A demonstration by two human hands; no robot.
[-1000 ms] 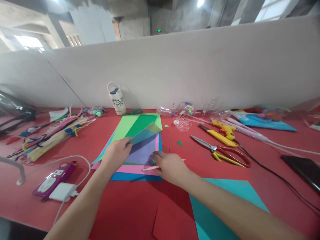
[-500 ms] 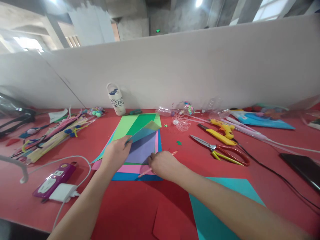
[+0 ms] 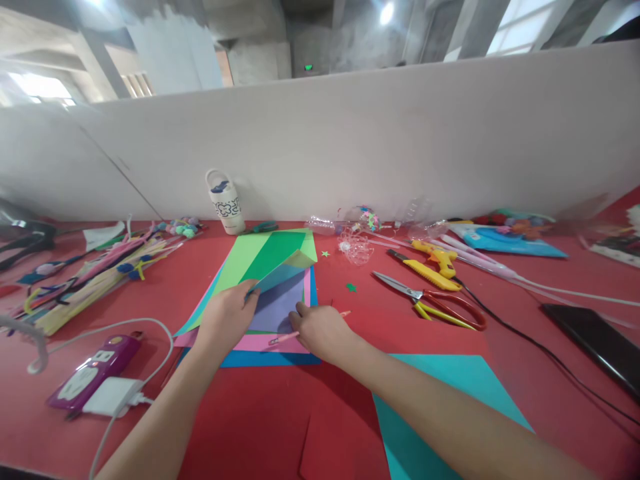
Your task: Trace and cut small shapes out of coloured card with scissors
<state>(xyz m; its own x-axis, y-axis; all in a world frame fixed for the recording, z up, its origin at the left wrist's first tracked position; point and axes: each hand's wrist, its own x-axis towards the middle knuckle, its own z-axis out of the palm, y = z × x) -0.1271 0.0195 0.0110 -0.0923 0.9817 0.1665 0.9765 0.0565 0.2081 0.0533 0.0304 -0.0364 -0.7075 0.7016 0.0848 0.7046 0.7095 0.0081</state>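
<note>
One scissors [image 3: 434, 303], one glue gun [image 3: 434, 265], two hands [image 3: 226, 319].

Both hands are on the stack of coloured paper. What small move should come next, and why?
Probably slide the purple sheet out toward the body. The left hand holds the upper sheets lifted, and the right hand, pencil in it, has fingertips on the uncovered purple sheet.

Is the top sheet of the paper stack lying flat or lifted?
Lifted: the left hand curls the blue sheet up off the purple sheet.
</note>
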